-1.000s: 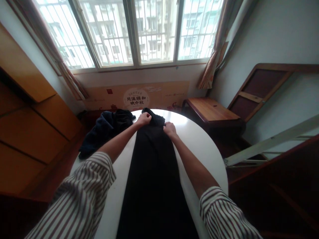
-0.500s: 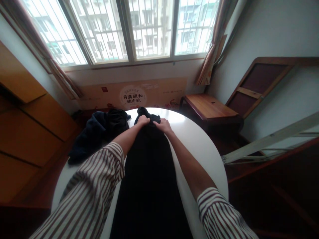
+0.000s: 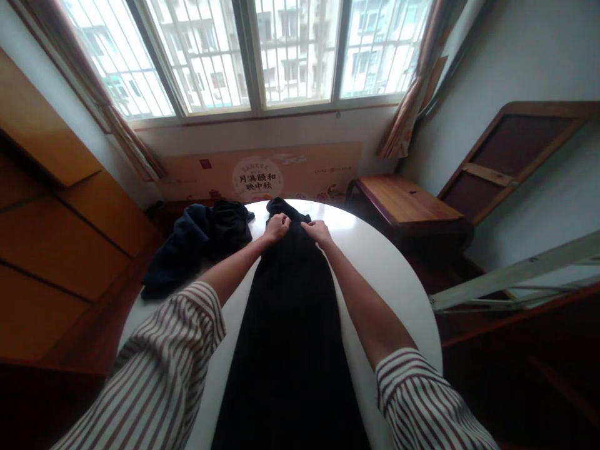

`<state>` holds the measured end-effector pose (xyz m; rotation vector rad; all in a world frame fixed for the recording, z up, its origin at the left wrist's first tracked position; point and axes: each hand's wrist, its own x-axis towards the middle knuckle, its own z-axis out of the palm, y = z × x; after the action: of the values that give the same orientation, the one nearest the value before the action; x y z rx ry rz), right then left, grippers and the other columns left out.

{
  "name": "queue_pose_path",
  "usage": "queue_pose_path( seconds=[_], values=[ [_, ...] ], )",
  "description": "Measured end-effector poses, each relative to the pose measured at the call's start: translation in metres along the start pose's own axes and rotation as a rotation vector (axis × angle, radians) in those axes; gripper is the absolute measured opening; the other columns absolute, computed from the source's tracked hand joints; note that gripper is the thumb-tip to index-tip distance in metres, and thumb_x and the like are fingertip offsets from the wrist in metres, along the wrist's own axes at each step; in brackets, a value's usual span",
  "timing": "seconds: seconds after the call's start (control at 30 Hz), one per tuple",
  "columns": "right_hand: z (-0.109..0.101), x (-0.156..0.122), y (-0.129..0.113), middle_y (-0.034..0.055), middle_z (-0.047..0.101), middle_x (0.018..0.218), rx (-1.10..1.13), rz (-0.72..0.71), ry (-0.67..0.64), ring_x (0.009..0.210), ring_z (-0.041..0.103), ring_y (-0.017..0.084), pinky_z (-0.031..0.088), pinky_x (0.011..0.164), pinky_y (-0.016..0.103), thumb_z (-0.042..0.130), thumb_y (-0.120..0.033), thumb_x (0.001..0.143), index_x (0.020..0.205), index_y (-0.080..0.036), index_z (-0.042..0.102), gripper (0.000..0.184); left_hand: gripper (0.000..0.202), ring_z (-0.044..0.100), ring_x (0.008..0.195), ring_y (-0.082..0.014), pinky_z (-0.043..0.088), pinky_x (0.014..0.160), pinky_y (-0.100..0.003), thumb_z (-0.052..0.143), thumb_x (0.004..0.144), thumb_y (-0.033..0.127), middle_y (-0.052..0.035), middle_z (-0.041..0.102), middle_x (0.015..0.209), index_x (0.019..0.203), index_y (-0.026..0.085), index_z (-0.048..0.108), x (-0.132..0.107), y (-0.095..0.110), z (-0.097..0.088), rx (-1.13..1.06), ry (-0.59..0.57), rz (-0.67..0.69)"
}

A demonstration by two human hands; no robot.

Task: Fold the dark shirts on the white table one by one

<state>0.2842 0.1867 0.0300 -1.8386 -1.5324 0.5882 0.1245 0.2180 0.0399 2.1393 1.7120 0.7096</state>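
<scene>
A long black garment [image 3: 295, 325] lies lengthwise over the white round table [image 3: 389, 275], running from the far edge down past the bottom of the view. Its far end is bunched up; the dark cloth hides whether these are trousers or another piece. My left hand [image 3: 278, 227] pinches the cloth at the far end's left side. On the right side of that same end, my right hand [image 3: 319, 232] grips the edge between thumb and fingers. Left of my left hand sits a crumpled heap of dark blue clothing [image 3: 180, 250] and black clothing [image 3: 229, 225].
Orange-brown cabinets [image 3: 60, 250] stand at the left. Behind the table are a barred window [image 3: 295, 56] and a printed panel [image 3: 319, 165]. A wooden stool-like table [image 3: 407, 200] and a pale metal frame [image 3: 525, 269] are at the right.
The view has shifted, so the scene sits slightly further right. My left hand has turned and closed more on the cloth. The loops at the garment's far end now lie flatter.
</scene>
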Motion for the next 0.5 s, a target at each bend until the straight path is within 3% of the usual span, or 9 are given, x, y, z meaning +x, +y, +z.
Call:
queue_pose_path(
  seconds=[0.13,0.23,0.3,0.37,0.43,0.5],
  values=[
    [0.001,0.007,-0.01,0.0209,0.069,0.113,-0.142,-0.051,0.023,0.111,0.063,0.03,0.048,0.092,0.032,0.067,-0.048,0.085,0.106,-0.009,0.071,0.044,0.032,0.05,0.127,-0.03,0.036,0.108,-0.039,0.047,0.098,0.027,-0.0219,0.058,0.129,0.121,0.009,0.06,-0.024,-0.017,-0.014,0.089,0.09,-0.087],
    [0.003,0.014,-0.015,0.019,0.071,0.112,-0.226,-0.073,-0.033,0.107,0.065,0.028,0.049,0.087,0.03,0.071,-0.039,0.083,0.11,-0.008,0.07,0.042,0.051,0.044,0.133,-0.0359,0.034,0.109,-0.044,0.05,0.097,0.036,-0.0265,0.05,0.139,0.136,0.004,0.048,-0.051,-0.021,-0.023,0.21,0.067,-0.154],
    [0.001,0.017,-0.015,0.0187,0.072,0.109,-0.283,-0.075,-0.058,0.104,0.066,0.029,0.05,0.086,0.032,0.068,-0.031,0.085,0.109,-0.008,0.071,0.034,0.054,0.04,0.137,-0.0349,0.034,0.11,-0.044,0.045,0.098,0.037,-0.0237,0.044,0.147,0.142,0.007,0.043,-0.083,-0.019,-0.023,0.281,0.029,-0.051],
    [-0.001,0.02,-0.018,0.0215,0.07,0.113,-0.336,-0.096,-0.054,0.108,0.065,0.032,0.049,0.09,0.037,0.062,-0.03,0.088,0.115,-0.007,0.069,0.036,0.053,0.033,0.143,-0.0328,0.029,0.115,-0.046,0.04,0.1,0.037,-0.0188,0.037,0.154,0.146,0.01,0.041,-0.125,-0.015,-0.02,0.31,-0.017,0.16],
    [0.001,0.021,-0.025,0.0236,0.062,0.128,-0.375,-0.178,-0.046,0.121,0.057,0.035,0.044,0.1,0.044,0.054,-0.034,0.094,0.129,-0.008,0.062,0.044,0.055,0.022,0.148,-0.0322,0.022,0.118,-0.053,0.038,0.101,0.043,-0.0138,0.03,0.16,0.149,0.016,0.039,-0.168,-0.012,-0.015,0.308,-0.116,0.342],
    [0.011,0.021,-0.035,0.0176,0.051,0.146,-0.396,-0.317,-0.079,0.135,0.045,0.032,0.034,0.111,0.045,0.048,-0.042,0.097,0.143,-0.017,0.051,0.052,0.066,0.015,0.151,-0.0333,0.016,0.119,-0.058,0.036,0.099,0.056,-0.0138,0.024,0.163,0.153,0.018,0.034,-0.202,-0.009,-0.013,0.292,-0.225,0.424]
  ],
)
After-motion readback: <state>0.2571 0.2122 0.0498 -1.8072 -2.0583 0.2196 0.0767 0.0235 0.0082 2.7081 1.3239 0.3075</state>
